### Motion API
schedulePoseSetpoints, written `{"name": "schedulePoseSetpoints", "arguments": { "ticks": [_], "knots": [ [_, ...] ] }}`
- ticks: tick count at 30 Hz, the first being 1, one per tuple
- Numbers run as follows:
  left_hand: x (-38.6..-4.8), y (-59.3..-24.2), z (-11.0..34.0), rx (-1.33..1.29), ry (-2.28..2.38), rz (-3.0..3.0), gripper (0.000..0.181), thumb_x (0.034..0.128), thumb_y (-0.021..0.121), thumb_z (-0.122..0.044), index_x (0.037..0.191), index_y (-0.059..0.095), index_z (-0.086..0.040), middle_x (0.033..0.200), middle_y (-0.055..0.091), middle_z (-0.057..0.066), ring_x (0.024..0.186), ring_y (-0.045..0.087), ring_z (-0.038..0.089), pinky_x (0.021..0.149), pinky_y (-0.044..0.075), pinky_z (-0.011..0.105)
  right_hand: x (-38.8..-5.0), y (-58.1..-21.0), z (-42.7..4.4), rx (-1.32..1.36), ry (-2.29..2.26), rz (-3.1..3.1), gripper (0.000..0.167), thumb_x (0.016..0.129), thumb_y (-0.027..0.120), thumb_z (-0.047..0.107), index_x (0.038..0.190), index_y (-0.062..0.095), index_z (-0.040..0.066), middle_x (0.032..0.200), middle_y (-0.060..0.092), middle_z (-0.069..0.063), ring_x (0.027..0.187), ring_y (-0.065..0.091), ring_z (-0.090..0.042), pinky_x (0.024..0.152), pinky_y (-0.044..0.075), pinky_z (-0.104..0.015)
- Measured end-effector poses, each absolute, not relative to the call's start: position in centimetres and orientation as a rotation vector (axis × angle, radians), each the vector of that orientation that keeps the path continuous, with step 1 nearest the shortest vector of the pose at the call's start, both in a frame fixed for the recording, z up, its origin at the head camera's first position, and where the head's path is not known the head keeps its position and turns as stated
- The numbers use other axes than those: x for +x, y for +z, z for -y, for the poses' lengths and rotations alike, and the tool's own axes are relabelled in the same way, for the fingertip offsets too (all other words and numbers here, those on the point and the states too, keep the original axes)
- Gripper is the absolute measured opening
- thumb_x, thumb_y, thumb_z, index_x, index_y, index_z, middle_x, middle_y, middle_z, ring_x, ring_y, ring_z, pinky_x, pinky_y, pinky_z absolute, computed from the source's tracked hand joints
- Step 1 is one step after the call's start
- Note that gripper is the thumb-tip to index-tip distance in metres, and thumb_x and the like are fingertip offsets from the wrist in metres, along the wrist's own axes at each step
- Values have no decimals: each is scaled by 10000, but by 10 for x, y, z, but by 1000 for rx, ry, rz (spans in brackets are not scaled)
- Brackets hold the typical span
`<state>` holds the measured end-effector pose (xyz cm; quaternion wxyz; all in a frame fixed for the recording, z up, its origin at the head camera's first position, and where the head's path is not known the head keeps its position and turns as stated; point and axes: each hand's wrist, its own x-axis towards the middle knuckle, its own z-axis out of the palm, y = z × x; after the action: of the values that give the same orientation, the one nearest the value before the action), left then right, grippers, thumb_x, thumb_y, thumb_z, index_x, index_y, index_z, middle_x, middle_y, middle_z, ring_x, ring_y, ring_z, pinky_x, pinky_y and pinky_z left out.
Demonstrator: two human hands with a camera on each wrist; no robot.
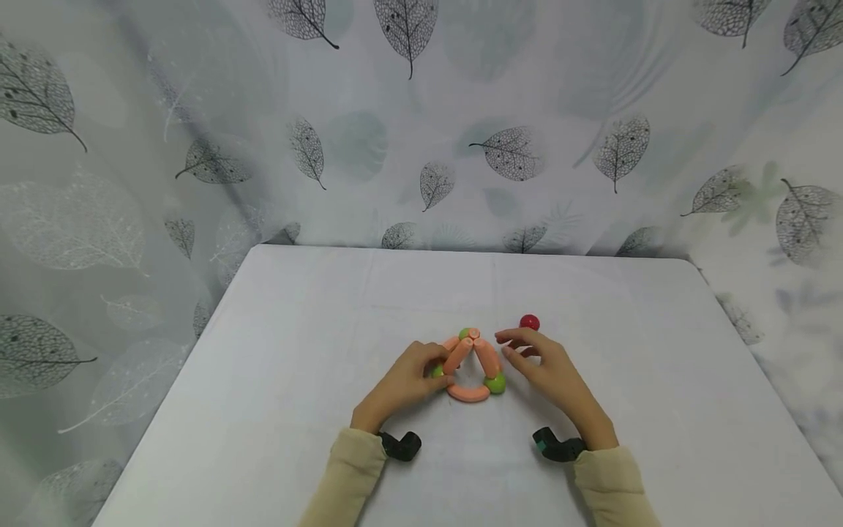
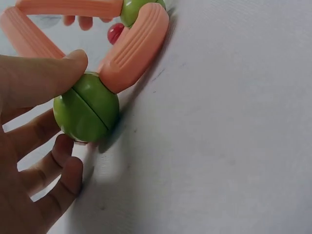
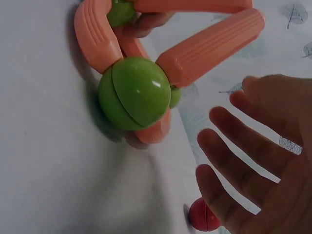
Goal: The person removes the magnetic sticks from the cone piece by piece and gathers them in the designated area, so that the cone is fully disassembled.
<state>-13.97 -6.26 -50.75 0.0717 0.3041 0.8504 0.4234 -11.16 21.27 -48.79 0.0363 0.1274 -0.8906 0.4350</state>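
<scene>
A small pyramid-like frame of orange ribbed rods [image 1: 489, 357] and glossy green balls stands on the table. Curved rods, such as the front one [image 1: 468, 394], link the balls at the base, and straighter rods lean together at the top. My left hand [image 1: 415, 369] holds its left corner, the thumb over the green ball [image 2: 87, 109] where the rods join and the other fingers behind and below. To the right, my right hand [image 1: 543, 362] hovers apart from the frame, fingers spread and loosely bent, near another green ball [image 3: 136, 92]. It holds nothing.
Behind the right hand a red ball [image 1: 530, 322] with a seam lies on the white-covered table [image 1: 263, 410]. A leaf-patterned curtain [image 1: 369, 168] hangs around the back and sides. Each wrist wears a dark camera mount [image 1: 558, 445].
</scene>
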Motion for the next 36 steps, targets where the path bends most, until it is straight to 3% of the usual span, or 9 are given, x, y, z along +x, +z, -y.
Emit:
{"name": "schedulePoseSetpoints", "arguments": {
  "ticks": [4,11,17,25,31,36],
  "knots": [
    [-137,-512,64,849,1321,-2567,207,884,830,-154,1075,755,-124,947,718,-26,830,503,153,794,389,243,-105,-492,-204,480,1412,2785,284,1060,621,256,1326,680,176,1272,727,7,1137,663,-189,950,570,-339],
    [-134,-520,70,779,1445,-2562,250,901,828,-230,1129,747,-168,926,670,-15,826,481,135,743,398,224,-99,-507,-193,589,1446,2681,364,974,614,-46,1298,678,106,1187,737,-37,1069,654,-141,919,580,-315],
    [-135,-529,72,776,1473,-2639,234,896,831,-227,1102,733,-176,873,623,-30,799,490,100,723,425,207,-99,-517,-186,690,1367,2517,344,929,733,-19,1258,672,61,1113,721,-66,994,630,-140,839,598,-329],
    [-137,-535,73,768,1515,-2742,249,890,834,-192,1113,735,-139,916,678,-3,790,527,155,723,433,214,-101,-519,-177,644,1252,2389,407,836,803,-77,1199,690,68,1063,720,-48,960,653,-221,765,597,-338],
    [-139,-538,74,732,1498,-2807,236,894,831,-200,1100,730,-144,840,607,2,778,490,165,723,386,225,-103,-520,-174,588,1296,2351,395,814,798,-125,1137,681,71,1019,703,-18,926,678,-196,766,611,-365],
    [-139,-538,75,725,1477,-2849,259,892,833,-187,1119,727,-124,881,645,12,791,497,146,732,404,230,-104,-522,-174,570,1357,2331,355,822,786,-138,1074,664,80,1032,698,-23,960,673,-133,798,628,-389]
  ]
}}
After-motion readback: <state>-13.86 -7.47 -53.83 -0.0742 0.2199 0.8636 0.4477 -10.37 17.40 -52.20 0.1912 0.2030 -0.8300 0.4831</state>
